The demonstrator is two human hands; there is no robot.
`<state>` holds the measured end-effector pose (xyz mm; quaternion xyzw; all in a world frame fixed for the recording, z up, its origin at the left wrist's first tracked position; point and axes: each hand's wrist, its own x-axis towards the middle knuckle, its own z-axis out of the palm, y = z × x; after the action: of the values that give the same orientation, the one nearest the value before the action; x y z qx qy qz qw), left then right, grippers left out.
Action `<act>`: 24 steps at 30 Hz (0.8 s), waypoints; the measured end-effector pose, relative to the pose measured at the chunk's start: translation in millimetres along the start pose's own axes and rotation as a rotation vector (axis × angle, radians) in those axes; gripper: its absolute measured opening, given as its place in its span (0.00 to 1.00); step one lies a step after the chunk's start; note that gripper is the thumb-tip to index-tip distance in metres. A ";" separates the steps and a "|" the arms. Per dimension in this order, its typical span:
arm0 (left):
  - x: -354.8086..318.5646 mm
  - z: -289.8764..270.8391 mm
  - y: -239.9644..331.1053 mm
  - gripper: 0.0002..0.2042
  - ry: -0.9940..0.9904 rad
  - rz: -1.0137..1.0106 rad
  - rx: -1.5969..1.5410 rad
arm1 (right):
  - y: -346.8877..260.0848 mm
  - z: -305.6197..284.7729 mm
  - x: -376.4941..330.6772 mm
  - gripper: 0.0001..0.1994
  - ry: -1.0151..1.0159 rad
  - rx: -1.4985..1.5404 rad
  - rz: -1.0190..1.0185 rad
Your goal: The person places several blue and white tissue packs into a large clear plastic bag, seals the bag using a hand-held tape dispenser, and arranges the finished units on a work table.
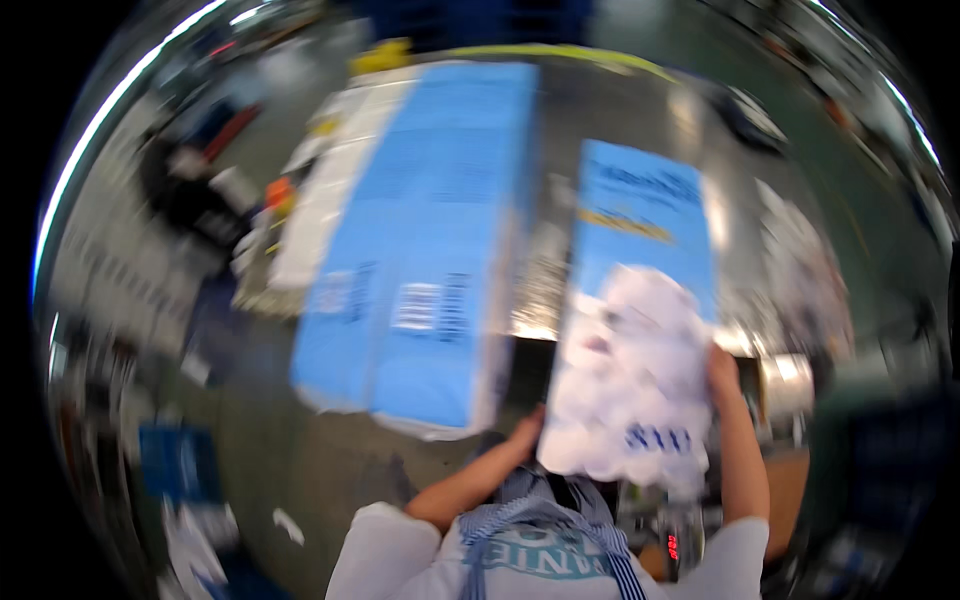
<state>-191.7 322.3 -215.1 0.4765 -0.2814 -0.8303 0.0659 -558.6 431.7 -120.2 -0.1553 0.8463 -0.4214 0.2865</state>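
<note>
A long blue-and-white package [640,250] with round white puffs, like cotton balls, over its lower part is between my two hands. My left hand [528,428] is at its lower left edge, fingers partly hidden and blurred. My right hand [722,375] grips the right edge, with its fingers partly out of sight behind the package. To the left lies a large stack of blue packages [420,230], with printed panels on top and pale sides. The package in my hands is apart from that stack.
Beneath the packages is a shiny metal table [640,95] with a yellow strip along its far edge. Clear plastic wrap [800,260] lies at its right. A person in dark clothes [200,195] is at far left. A red digital display [673,545] glows near my right side.
</note>
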 end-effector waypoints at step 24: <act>-276.0 143.5 198.9 0.31 0.122 1.134 1.236 | -40.9 126.4 29.9 0.26 -0.291 0.620 -0.147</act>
<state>-194.0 319.0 154.0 0.2575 -0.8782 -0.3407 0.2153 -503.4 313.3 -158.7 -0.1798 0.6148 -0.6516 0.4064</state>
